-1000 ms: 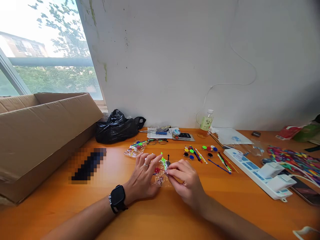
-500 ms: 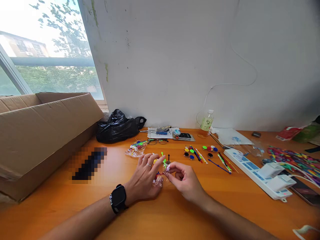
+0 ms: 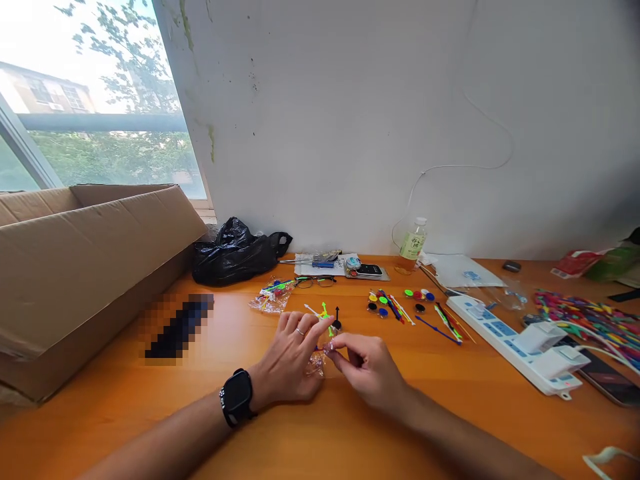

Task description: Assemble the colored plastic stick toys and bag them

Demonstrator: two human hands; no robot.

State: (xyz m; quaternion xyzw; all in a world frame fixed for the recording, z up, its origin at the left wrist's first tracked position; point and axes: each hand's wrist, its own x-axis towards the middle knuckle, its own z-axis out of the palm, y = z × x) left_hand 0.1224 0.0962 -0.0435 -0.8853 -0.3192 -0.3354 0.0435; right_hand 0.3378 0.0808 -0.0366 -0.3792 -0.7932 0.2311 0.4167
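Note:
Both my hands meet over a small clear plastic packet (image 3: 319, 361) of coloured toy parts on the orange table (image 3: 320, 427). My left hand (image 3: 290, 357), with a ring and a black watch on its wrist, presses the packet down with curled fingers. My right hand (image 3: 367, 368) pinches the packet's upper end between thumb and fingertips. Loose green, white and black sticks (image 3: 327, 315) lie just beyond my fingers.
A second filled packet (image 3: 271, 296) lies further back, with glasses (image 3: 315, 283) beside it. Coloured discs and sticks (image 3: 400, 305) sit to the right, then a white power strip (image 3: 515, 343). A large cardboard box (image 3: 85, 267) stands left, a black bag (image 3: 235, 253) by the wall.
My right hand has turned and drawn its fingers in to a pinch on the packet's end. The green stick that stuck up out of the packet now lies on the table beyond it.

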